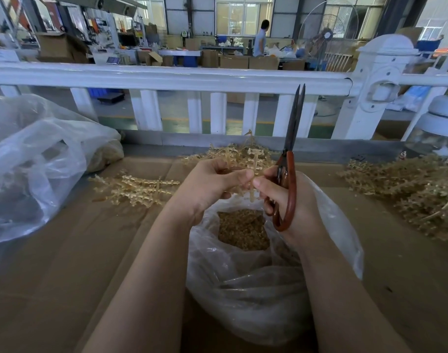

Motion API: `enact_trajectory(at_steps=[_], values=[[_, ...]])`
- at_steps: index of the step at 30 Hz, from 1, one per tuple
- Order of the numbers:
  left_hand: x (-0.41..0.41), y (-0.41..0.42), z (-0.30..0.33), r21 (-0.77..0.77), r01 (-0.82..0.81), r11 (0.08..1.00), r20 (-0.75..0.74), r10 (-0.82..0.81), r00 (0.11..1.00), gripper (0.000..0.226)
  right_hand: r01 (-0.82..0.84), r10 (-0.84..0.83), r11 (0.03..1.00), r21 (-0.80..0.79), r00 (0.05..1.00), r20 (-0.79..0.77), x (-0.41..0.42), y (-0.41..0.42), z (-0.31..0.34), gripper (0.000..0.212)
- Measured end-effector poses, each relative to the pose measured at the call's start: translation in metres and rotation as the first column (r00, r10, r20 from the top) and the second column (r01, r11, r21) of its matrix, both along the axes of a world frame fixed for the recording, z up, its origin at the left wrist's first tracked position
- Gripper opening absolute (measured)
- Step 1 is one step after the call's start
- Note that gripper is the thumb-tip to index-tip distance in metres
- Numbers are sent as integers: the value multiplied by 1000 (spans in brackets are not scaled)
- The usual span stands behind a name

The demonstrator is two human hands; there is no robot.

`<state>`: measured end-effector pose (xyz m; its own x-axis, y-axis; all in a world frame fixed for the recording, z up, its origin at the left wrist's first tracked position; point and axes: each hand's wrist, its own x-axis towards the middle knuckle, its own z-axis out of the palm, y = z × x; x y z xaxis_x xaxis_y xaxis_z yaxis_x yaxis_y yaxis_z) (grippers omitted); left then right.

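Right, both hands hold one pale tan plastic parts sprue (253,163) just above an open clear plastic bag of small tan pieces (256,289).
Left hand (207,184) pinches the sprue between thumb and fingers. Right hand (291,200) pinches its stem, other fingers curled through the red-brown-handled dark-bladed scissors (293,133), blades together, pointing up. The bag sits on brown cardboard (65,250).

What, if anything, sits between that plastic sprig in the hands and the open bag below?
Nothing visible. The left hand and right hand pinch the plastic sprig just above the open mouth of the bag. The scissors, gripped in the right hand, point upward, away from the drop.
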<state>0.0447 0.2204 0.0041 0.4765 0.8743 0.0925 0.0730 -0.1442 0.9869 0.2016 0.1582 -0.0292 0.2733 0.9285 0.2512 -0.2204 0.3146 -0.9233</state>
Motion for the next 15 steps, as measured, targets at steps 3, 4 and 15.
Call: enact_trajectory(at_steps=[3, 4, 15], values=[[-3, -1, -1, 26, 62, 998, -6, -61, 998, 23, 19, -19, 1000, -7, 1000, -1, 1, 1, -1, 18], [-3, -1, -1, 59, 72, 996, 25, -74, 997, 16, 30, -30, 1000, -2, 999, 16, 2, 2, -2, 18], [11, -1, -13, 809, -351, 471, 116, 457, 882, 6, -37, 37, 999, 19, 999, -13, 2, 0, 1, 24]])
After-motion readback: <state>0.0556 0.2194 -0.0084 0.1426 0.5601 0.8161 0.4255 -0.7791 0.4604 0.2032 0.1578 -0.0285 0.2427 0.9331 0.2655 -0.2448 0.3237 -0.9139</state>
